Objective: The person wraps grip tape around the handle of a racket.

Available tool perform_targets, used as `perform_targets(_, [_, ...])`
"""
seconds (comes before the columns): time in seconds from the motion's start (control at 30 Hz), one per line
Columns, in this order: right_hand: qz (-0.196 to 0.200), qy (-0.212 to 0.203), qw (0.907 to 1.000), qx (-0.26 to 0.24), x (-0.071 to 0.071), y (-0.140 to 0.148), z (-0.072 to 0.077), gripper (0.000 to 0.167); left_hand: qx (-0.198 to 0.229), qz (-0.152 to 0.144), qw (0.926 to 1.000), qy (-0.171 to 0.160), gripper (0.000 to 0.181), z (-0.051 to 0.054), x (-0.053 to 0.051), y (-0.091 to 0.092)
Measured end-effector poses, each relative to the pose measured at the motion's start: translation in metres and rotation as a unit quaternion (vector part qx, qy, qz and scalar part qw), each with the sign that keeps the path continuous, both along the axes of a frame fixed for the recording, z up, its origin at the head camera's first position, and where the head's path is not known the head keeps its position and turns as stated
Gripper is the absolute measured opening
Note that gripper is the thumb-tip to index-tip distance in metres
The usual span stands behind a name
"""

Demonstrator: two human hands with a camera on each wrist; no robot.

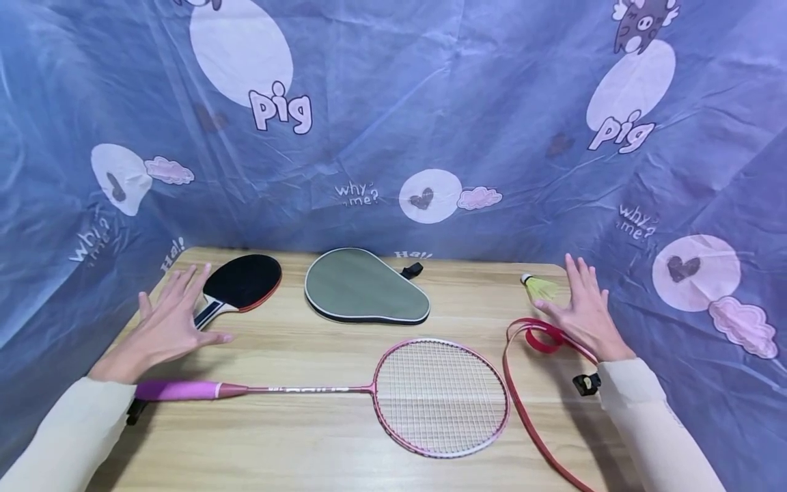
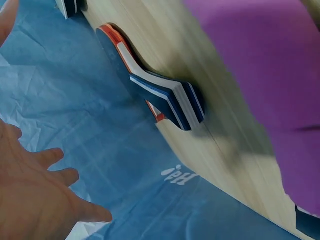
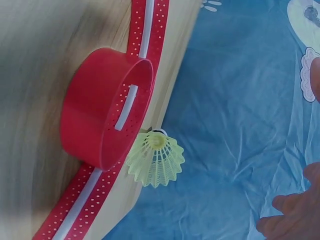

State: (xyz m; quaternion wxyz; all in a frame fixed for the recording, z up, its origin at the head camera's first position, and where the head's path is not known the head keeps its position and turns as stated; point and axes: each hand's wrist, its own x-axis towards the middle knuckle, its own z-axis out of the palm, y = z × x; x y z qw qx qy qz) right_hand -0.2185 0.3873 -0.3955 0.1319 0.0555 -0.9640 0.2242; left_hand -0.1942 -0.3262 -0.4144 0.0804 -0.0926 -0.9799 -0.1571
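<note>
Left hand (image 1: pixel 164 331), right hand (image 1: pixel 587 316): empty, fingers apart | paddle (image 1: pixel 247 280) by left fingers, shuttlecock (image 1: pixel 544 288) by right thumb | seemingly pre-grasp (any grip needs closing)

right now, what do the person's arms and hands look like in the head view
Both arms wear plain off-white long sleeves reaching the wrists. The left hand and right hand are bare, without gloves. A small black device shows beside the right cuff.
</note>
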Motion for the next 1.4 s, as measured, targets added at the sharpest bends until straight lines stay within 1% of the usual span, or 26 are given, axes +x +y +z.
perform_targets(0.13, [-0.001, 0.003, 0.9999, -0.011, 0.003, 0.004, -0.004, 0.105, 0.001, 0.000, 1.0000, 0.005, 0.137, -0.001, 0.004, -0.005])
perform_targets(0.33, [-0.003, 0.000, 0.9997, -0.024, 0.007, 0.008, -0.005, 0.108, 0.004, -0.011, 0.9999, 0.009, 0.140, -0.002, 0.011, -0.013])
perform_targets(0.43, [-0.001, 0.000, 0.9996, -0.029, 0.009, 0.009, -0.005, 0.109, 0.021, -0.016, 0.9996, -0.006, 0.141, -0.004, 0.016, -0.017])
perform_targets(0.6, [-0.005, -0.007, 0.9990, -0.043, 0.014, 0.011, -0.006, 0.110, 0.035, -0.020, 0.9988, -0.028, 0.144, -0.009, 0.024, -0.023])
perform_targets(0.67, [-0.013, -0.012, 0.9988, -0.046, 0.016, 0.012, -0.007, 0.110, 0.042, -0.026, 0.9983, -0.031, 0.145, -0.010, 0.026, -0.025])
perform_targets(0.8, [-0.031, -0.026, 0.9982, -0.045, 0.017, 0.012, -0.010, 0.111, 0.068, -0.047, 0.9957, -0.040, 0.149, -0.012, 0.032, -0.026])
perform_targets(0.9, [-0.045, -0.036, 0.9976, -0.039, 0.019, 0.011, -0.013, 0.110, 0.065, -0.065, 0.9949, -0.043, 0.147, -0.015, 0.040, -0.025])
perform_targets(1.0, [-0.054, -0.033, 0.9975, -0.032, 0.021, 0.010, -0.016, 0.103, 0.046, -0.075, 0.9954, -0.039, 0.136, -0.020, 0.048, -0.020])
perform_targets(1.13, [-0.056, -0.012, 0.9981, -0.024, 0.022, 0.009, -0.018, 0.079, 0.037, -0.080, 0.9951, -0.045, 0.117, -0.025, 0.056, -0.015])
perform_targets(1.23, [-0.056, -0.009, 0.9982, -0.020, 0.024, 0.006, -0.020, 0.063, 0.034, -0.080, 0.9946, -0.058, 0.106, -0.027, 0.061, -0.014])
perform_targets(1.3, [-0.060, -0.015, 0.9981, -0.011, 0.025, 0.005, -0.021, 0.055, 0.029, -0.079, 0.9942, -0.066, 0.098, -0.029, 0.063, -0.013])
perform_targets(1.4, [-0.052, -0.021, 0.9984, 0.002, 0.024, 0.002, -0.023, 0.046, 0.030, -0.086, 0.9919, -0.088, 0.088, -0.032, 0.064, -0.012])
